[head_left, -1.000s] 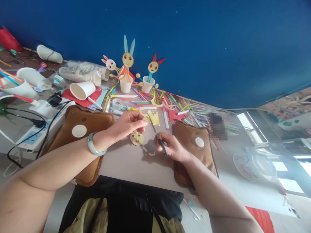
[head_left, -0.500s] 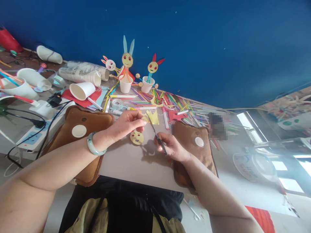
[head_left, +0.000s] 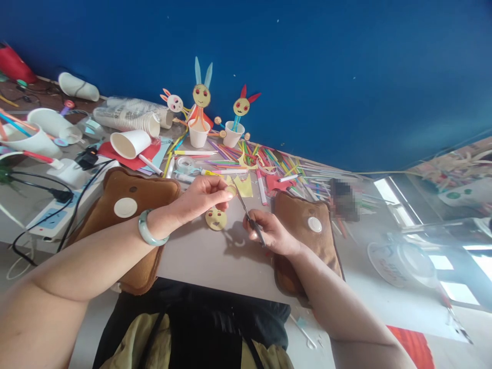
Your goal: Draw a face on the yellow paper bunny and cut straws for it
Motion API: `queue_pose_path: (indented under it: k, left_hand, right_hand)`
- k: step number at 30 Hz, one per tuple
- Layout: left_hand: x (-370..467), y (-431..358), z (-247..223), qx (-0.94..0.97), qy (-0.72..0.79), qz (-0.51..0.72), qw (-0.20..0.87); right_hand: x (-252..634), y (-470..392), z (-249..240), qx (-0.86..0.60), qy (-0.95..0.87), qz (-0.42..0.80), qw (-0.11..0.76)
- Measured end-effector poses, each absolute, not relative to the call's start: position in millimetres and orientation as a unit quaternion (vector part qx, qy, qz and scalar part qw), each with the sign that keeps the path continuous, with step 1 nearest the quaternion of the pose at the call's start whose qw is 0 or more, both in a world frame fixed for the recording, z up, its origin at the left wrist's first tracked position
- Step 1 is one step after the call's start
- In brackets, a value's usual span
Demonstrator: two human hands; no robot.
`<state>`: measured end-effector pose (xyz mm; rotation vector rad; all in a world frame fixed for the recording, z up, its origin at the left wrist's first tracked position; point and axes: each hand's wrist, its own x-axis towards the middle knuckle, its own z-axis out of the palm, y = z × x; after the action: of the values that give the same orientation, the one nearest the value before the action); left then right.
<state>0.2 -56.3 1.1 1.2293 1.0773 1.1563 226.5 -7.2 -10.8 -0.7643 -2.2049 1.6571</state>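
Note:
My left hand [head_left: 209, 195] pinches a piece of yellow paper [head_left: 243, 186] above the table. In my right hand [head_left: 265, 230] is a pair of scissors [head_left: 250, 219], its dark handle in my fingers and its blades up against the yellow paper, close to my left fingertips. How wide the blades are parted I cannot tell. Below my left hand a round yellow paper face [head_left: 216, 219] with red eyes lies on the table, its upper edge partly covered by the fingers.
Brown plush cushions [head_left: 123, 225] lie on either side of my hands. Behind are markers [head_left: 261, 187], a tape roll [head_left: 185, 164], many coloured sticks and paper rabbit figures standing in white cups [head_left: 199, 134]. At left are a power strip [head_left: 57, 210], cables and paper cups [head_left: 130, 143].
The yellow paper has shifted and turned very slightly at the scissor blades. Both hands keep nearly the same position and hold.

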Motion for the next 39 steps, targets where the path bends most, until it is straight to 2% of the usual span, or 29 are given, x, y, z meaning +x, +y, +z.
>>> queue_pose_path:
  k: [39]
  left_hand:
    - [1.7,-57.3,6.1,0.511,0.454,0.499,0.533]
  right_hand:
    - [226.8,-8.2,-7.9,-0.276,-0.753,0.582,0.131]
